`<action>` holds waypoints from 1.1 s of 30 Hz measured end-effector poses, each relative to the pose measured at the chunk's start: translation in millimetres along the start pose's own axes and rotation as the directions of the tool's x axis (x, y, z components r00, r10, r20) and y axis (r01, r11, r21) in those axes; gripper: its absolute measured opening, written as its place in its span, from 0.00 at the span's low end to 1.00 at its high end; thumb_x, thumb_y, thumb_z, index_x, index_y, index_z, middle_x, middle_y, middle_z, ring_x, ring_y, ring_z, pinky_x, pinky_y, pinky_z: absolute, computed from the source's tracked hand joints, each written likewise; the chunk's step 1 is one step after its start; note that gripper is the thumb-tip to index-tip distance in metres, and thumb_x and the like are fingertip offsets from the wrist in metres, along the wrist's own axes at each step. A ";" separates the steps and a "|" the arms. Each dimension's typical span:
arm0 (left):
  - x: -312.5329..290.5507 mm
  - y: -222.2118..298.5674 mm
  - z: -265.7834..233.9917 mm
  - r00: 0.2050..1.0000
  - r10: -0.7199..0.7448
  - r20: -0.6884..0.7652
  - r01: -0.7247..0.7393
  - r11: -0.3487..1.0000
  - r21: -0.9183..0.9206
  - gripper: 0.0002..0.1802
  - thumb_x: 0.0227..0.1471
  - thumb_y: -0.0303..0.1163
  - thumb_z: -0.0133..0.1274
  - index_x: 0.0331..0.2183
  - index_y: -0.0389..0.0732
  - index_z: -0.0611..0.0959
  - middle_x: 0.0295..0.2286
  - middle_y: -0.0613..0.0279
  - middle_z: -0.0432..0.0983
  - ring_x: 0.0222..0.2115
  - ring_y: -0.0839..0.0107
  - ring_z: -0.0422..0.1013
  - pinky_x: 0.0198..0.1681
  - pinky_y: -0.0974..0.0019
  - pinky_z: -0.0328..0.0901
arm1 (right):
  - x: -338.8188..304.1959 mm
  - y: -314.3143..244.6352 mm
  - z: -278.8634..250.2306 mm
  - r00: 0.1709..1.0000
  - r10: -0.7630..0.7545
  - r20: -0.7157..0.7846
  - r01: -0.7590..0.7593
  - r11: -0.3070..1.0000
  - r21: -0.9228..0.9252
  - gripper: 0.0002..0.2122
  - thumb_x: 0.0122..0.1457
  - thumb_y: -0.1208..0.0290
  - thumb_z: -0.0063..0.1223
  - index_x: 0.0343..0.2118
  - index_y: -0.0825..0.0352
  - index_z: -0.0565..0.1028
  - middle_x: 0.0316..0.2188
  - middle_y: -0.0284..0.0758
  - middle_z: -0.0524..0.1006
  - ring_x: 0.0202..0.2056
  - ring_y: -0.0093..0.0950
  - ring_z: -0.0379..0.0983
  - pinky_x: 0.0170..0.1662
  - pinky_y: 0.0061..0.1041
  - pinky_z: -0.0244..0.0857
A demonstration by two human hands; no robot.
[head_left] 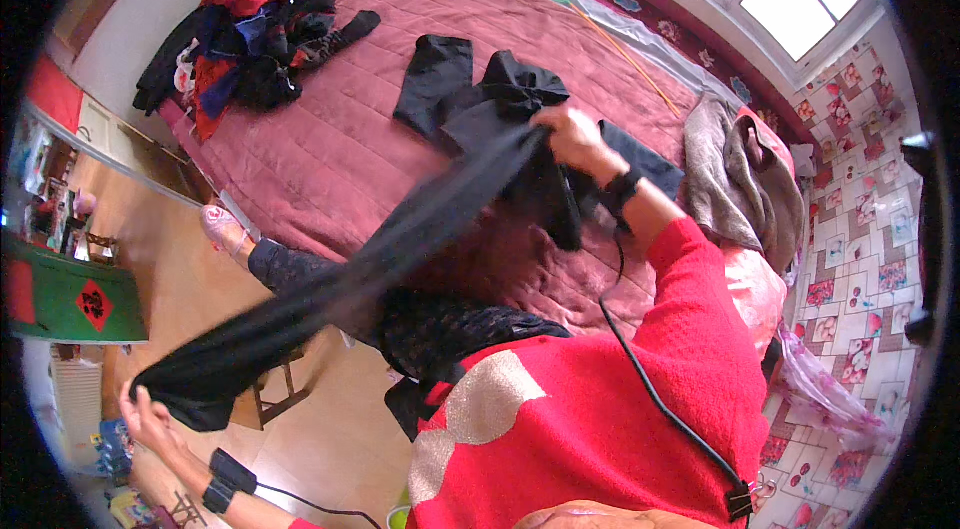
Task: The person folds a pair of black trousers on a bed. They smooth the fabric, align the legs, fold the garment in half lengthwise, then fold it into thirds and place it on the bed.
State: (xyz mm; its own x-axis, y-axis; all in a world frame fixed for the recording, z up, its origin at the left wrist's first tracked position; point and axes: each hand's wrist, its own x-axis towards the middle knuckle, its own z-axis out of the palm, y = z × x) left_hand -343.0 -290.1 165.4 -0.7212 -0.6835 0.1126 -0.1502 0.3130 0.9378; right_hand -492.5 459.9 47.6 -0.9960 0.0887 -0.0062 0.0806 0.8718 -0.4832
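Observation:
A long black garment, which looks like a pair of trousers [340, 279], is pulled out taut on a slant between my two hands. Low on the left, beyond the bed's edge, my left hand [150, 421] pinches its far end, thumb on top. Over the bed my right hand [578, 141] is closed around the gathered other end; slight motion blur softens it. Beneath and behind that hand lie more folded black clothes [432, 84] on the bed. Where the held garment ends and those clothes begin is hard to tell.
The bed wears a quilted dusty-pink cover [340, 109]. A heap of mixed clothes [250, 39] sits at its far left corner. A brown-grey garment [735, 169] lies at the right, and a thin yellow stick [625, 59] at the back. Cables [640, 369] run from my wrists.

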 end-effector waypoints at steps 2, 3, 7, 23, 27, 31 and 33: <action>13.7 20.8 14.7 0.994 -0.010 -0.110 -0.004 0.992 -0.127 0.19 0.59 0.29 0.55 0.52 0.40 0.75 0.36 0.63 0.78 0.23 0.81 0.70 0.18 0.83 0.52 | 36.0 -7.8 -33.6 0.975 -0.009 -0.221 -0.010 0.996 -0.086 0.21 0.45 0.80 0.49 0.44 0.57 0.80 0.35 0.42 0.81 0.40 0.40 0.79 0.44 0.35 0.72; 17.9 29.8 19.2 0.995 0.076 -0.060 -0.088 0.971 -0.221 0.20 0.60 0.29 0.55 0.53 0.40 0.75 0.38 0.60 0.77 0.27 0.79 0.72 0.20 0.81 0.54 | 53.3 -10.8 -54.3 0.928 -0.144 -0.343 0.100 0.985 -0.142 0.22 0.45 0.80 0.50 0.45 0.56 0.80 0.36 0.41 0.81 0.41 0.39 0.79 0.45 0.34 0.72; 13.7 45.4 35.1 0.989 0.141 -0.048 -0.149 0.939 -0.311 0.22 0.61 0.30 0.53 0.56 0.40 0.72 0.46 0.55 0.75 0.43 0.69 0.72 0.38 0.71 0.64 | 84.4 -11.0 -106.4 0.674 -0.410 -0.615 0.372 0.907 -0.197 0.23 0.48 0.82 0.49 0.48 0.54 0.78 0.46 0.35 0.79 0.48 0.37 0.76 0.50 0.33 0.70; -177.5 -102.4 71.7 0.972 -0.175 -0.155 0.197 0.970 0.142 0.13 0.49 0.26 0.53 0.40 0.41 0.79 0.41 0.63 0.77 0.39 0.70 0.73 0.33 0.72 0.65 | -58.1 81.7 177.1 0.982 -0.024 0.187 0.085 0.941 -0.327 0.27 0.49 0.77 0.51 0.55 0.51 0.75 0.64 0.29 0.64 0.49 0.39 0.68 0.54 0.37 0.66; -188.3 -111.8 70.8 0.956 -0.215 -0.198 0.236 0.968 0.089 0.13 0.50 0.26 0.52 0.40 0.41 0.79 0.42 0.62 0.77 0.42 0.68 0.72 0.38 0.68 0.65 | -56.0 81.6 165.9 0.969 0.011 0.246 0.071 0.946 -0.318 0.28 0.48 0.79 0.51 0.56 0.53 0.74 0.65 0.30 0.63 0.52 0.40 0.68 0.56 0.37 0.65; -191.6 -118.0 69.1 0.975 -0.157 -0.160 0.169 0.983 0.068 0.14 0.50 0.28 0.52 0.41 0.39 0.79 0.44 0.59 0.77 0.43 0.65 0.72 0.42 0.64 0.66 | -57.6 82.7 151.6 0.980 -0.010 0.199 0.059 0.968 -0.243 0.26 0.50 0.79 0.49 0.55 0.55 0.74 0.63 0.33 0.65 0.55 0.44 0.67 0.56 0.39 0.65; -191.0 -119.2 68.7 0.940 -0.241 -0.241 0.262 0.963 0.060 0.15 0.50 0.28 0.51 0.42 0.38 0.79 0.45 0.58 0.77 0.44 0.63 0.72 0.44 0.62 0.66 | -54.5 86.1 144.9 0.975 0.112 0.190 -0.072 0.976 -0.205 0.24 0.52 0.79 0.48 0.54 0.56 0.75 0.62 0.34 0.67 0.56 0.46 0.67 0.56 0.41 0.66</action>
State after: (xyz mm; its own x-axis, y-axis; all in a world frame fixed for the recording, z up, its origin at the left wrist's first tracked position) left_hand -233.7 -151.6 9.5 -0.4793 -0.8767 -0.0407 -0.3743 0.1622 0.9130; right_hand -436.7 460.3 -120.4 -0.9697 0.0929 -0.2261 0.1584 0.9433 -0.2918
